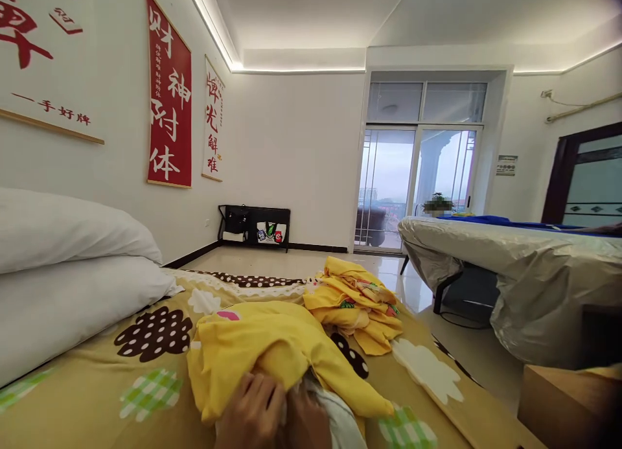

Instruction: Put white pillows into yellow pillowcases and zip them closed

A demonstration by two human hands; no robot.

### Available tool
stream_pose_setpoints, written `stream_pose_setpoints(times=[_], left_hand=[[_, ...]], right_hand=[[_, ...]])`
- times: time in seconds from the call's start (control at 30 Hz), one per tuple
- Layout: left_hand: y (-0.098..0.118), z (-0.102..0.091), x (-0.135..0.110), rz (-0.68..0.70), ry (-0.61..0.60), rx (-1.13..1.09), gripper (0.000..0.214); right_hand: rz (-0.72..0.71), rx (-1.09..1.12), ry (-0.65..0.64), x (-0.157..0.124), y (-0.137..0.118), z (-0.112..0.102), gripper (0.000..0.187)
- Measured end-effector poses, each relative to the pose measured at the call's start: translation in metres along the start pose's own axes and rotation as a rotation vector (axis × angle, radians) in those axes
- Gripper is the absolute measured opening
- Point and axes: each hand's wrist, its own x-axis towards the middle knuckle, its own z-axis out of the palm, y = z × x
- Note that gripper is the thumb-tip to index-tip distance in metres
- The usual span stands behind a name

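A yellow garment (253, 332) with a pink patch near its top lies rumpled on the bed in front of me. One sleeve-like part of it stretches to the lower right. At its near edge my left hand (256, 407) is closed, with curled fingers gripping the cloth. Close beside it, my right hand (308, 415) reaches in at the garment's opening; it is blurred and its fingertips are hidden under the fabric. Pale grey-white cloth (335, 407) shows just right of that hand. Behind the garment sits a heap of yellow printed clothes (357, 303).
The patterned bed sheet (92, 361) spreads under everything. White folded bedding (72, 287) is stacked at left. A table under plastic film (525, 261) stands to the right, with a cardboard box (564, 397) below it. A low black rack (255, 225) is by the far wall.
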Motion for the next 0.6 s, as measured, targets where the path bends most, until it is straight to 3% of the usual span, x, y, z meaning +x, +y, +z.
stream_pose_setpoints(times=[0.1,0.23,0.37,0.47,0.6], left_hand=[[0.028,0.0,0.003,0.086,0.022,0.001,0.035],[0.042,-0.009,0.002,0.013,-0.114,-0.028,0.03],[0.02,-0.028,-0.006,-0.025,-0.1,-0.027,0.027],[-0.003,-0.045,-0.017,-0.174,-0.103,-0.069,0.023],[-0.026,-0.067,-0.039,-0.24,-0.172,-0.054,0.034]], right_hand=[[0.14,0.092,0.012,0.01,0.012,-0.014,0.027],[0.187,0.148,0.177,0.015,0.026,-0.04,0.028],[0.096,0.201,0.223,0.013,0.024,-0.071,0.027],[0.004,0.218,0.215,0.013,0.013,-0.095,0.026],[-0.026,0.199,0.239,0.017,0.005,-0.13,0.03]])
